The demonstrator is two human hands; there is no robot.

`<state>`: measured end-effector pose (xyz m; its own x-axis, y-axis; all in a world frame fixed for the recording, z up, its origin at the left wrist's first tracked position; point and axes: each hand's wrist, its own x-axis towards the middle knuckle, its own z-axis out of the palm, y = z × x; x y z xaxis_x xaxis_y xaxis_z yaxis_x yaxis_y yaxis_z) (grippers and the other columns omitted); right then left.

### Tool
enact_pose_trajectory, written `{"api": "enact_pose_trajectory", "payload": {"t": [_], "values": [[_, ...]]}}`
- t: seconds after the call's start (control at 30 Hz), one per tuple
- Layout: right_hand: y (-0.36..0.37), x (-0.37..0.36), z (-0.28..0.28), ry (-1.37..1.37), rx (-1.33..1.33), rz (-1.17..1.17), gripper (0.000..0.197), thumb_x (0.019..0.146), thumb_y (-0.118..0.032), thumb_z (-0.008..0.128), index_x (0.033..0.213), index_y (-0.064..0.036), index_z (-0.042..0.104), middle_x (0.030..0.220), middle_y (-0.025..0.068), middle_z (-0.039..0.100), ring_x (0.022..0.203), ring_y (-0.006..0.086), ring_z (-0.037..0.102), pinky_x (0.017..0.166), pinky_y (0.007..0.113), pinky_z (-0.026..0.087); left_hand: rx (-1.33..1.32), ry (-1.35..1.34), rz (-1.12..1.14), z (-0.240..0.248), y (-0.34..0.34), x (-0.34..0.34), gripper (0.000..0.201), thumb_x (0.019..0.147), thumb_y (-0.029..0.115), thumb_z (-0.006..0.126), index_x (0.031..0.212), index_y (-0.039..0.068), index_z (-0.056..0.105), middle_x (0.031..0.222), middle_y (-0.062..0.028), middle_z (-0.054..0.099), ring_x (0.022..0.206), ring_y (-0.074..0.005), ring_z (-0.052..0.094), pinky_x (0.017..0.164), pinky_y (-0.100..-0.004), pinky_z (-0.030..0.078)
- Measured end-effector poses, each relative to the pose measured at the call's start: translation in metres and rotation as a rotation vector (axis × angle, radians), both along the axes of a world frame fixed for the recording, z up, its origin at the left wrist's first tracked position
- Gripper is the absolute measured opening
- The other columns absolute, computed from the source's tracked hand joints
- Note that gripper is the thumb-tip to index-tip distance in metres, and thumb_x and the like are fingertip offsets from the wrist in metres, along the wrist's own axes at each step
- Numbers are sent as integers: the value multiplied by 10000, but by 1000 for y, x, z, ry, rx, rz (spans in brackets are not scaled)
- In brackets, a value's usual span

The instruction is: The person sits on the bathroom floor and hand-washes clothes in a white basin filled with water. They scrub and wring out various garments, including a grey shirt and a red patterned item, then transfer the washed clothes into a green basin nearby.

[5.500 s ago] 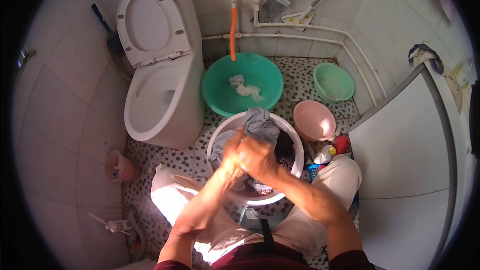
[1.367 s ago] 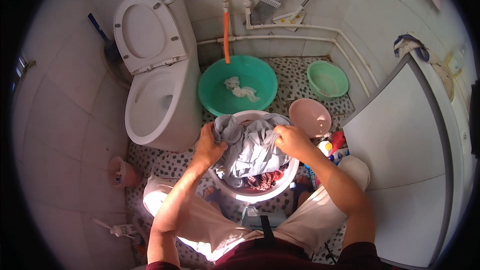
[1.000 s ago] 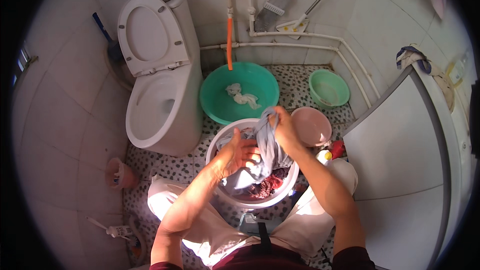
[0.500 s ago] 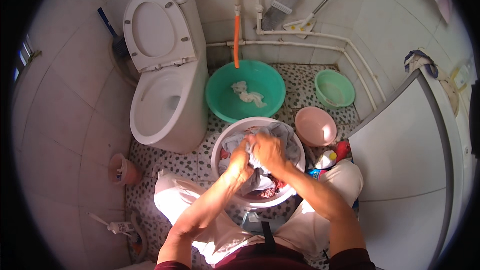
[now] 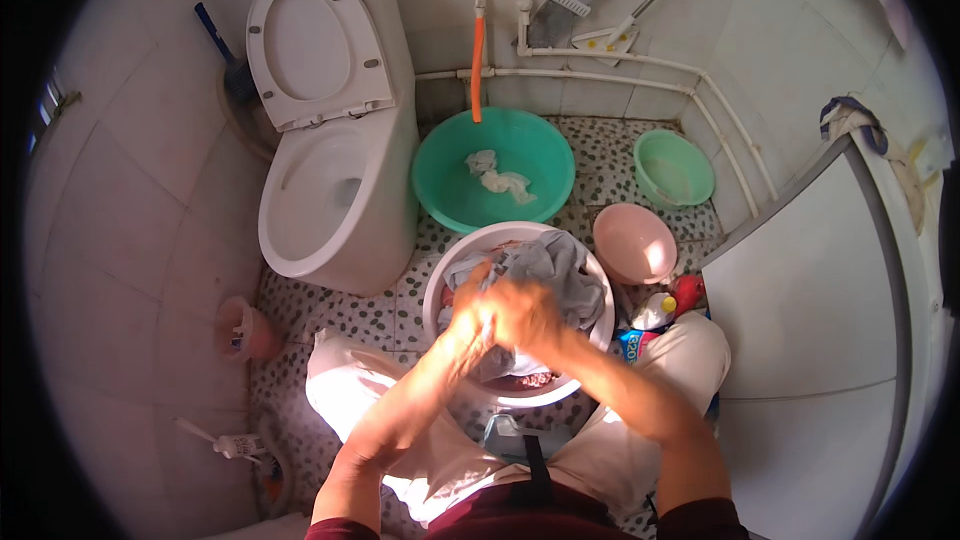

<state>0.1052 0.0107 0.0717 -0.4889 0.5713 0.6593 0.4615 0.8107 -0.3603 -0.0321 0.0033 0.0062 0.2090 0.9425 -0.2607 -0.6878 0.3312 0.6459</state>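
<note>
A white round basin [image 5: 452, 265] sits on the floor between my knees, full of wet clothes. Both hands are pressed together over it, gripping a grey garment [image 5: 555, 270]. My left hand [image 5: 472, 320] clutches the cloth on the near left side. My right hand [image 5: 525, 312] is closed on the same cloth, touching the left hand. Darker reddish clothes [image 5: 530, 378] show under the grey one at the basin's near edge.
A large green basin [image 5: 540, 155] with a small white cloth [image 5: 495, 175] stands beyond, under an orange hose [image 5: 478, 55]. A pink basin [image 5: 632, 242] and smaller green basin [image 5: 675, 168] lie right. A white toilet [image 5: 330, 170] stands left; bottles [image 5: 660, 308] beside my right knee.
The grey garment, held spread wide and then lifted by my right hand, is now bunched low in the basin with both hands clasped together on it.
</note>
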Motion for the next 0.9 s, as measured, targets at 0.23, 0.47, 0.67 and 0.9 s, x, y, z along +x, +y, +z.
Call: {"api": "enact_pose_trajectory", "payload": {"t": [0.23, 0.47, 0.67, 0.9], "values": [[-2, 0, 7, 236, -122, -27, 114, 832, -81, 619, 722, -86, 592, 664, 90, 594, 570, 266, 628, 511, 374, 496, -158, -85, 46, 32, 1, 11, 258, 1008, 251, 467, 1117, 60, 601, 977, -70, 659, 860, -184, 655, 729, -337, 545], [40, 17, 19, 69, -154, -335, 211, 906, -135, 613, 716, -43, 608, 659, 158, 603, 580, 312, 636, 541, 416, 513, -261, 5, -31, 64, -7, 36, 291, 993, 348, 476, 1042, 98, 618, 839, -22, 659, 702, -159, 630, 558, -326, 513], [-22, -1, 14, -56, -49, -53, 38, 787, -109, 668, 764, -116, 638, 676, 74, 629, 573, 269, 644, 577, 363, 527, -133, -218, -111, 37, 8, 4, 317, 987, 345, 502, 1133, 80, 595, 1085, -76, 649, 899, -203, 659, 786, -358, 552], [9, 8, 8, 288, -52, -22, 156, 864, -182, 622, 777, -53, 609, 747, 137, 663, 602, 298, 660, 529, 388, 528, -206, 1, 33, 45, -8, 28, 277, 991, 303, 466, 1122, 96, 596, 926, -53, 656, 778, -180, 643, 701, -362, 545]]}}
